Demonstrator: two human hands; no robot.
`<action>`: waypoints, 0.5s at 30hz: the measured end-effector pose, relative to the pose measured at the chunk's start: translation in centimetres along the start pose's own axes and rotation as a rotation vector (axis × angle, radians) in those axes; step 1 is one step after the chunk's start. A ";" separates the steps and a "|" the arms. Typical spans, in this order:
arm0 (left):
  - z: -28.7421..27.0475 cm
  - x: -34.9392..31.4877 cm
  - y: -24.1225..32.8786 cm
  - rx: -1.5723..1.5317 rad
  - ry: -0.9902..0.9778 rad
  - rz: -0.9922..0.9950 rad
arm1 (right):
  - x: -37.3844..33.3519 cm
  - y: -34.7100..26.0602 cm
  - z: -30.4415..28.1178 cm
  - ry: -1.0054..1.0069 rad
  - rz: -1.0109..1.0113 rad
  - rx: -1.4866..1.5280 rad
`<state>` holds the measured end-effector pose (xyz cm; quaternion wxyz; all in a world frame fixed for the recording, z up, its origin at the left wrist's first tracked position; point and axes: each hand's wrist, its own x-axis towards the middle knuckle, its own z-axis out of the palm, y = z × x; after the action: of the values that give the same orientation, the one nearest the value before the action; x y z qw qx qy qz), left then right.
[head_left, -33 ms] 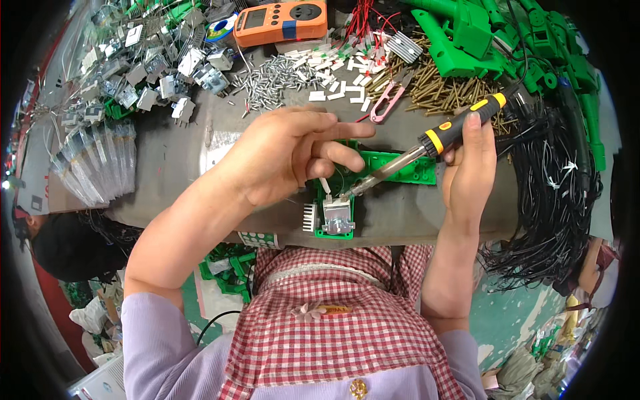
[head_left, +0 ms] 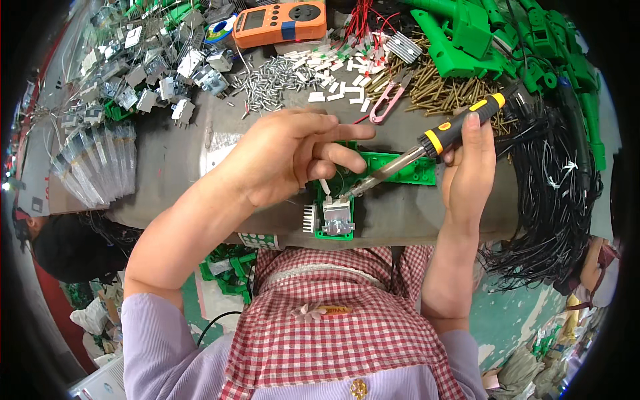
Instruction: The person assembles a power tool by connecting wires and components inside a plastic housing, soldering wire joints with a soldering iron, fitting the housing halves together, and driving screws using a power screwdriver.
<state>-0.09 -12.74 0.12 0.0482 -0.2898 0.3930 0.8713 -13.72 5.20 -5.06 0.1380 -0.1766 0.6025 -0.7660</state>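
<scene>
Bodyward of the left hand (head_left: 293, 150), fingers' grip unclear, lies the module (head_left: 338, 221); the right hand (head_left: 470, 160) clasps the iron (head_left: 434, 139), slanting left toward it.

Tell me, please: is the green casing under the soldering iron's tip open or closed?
Open: the silver metal part lies exposed inside the green casing.

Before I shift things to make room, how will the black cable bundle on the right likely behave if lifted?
The black cable bundle would probably sag, since its thin strands curve and splay. The white ties might keep parts together.
</scene>
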 end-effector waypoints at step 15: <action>0.4 -0.3 0.3 0.084 0.068 -0.037 | 0.3 0.0 0.2 0.044 0.002 0.017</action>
<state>-0.13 -12.65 0.66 0.0629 -0.3243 0.4254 0.8426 -13.92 4.88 -4.97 0.1270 -0.1576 0.5990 -0.7748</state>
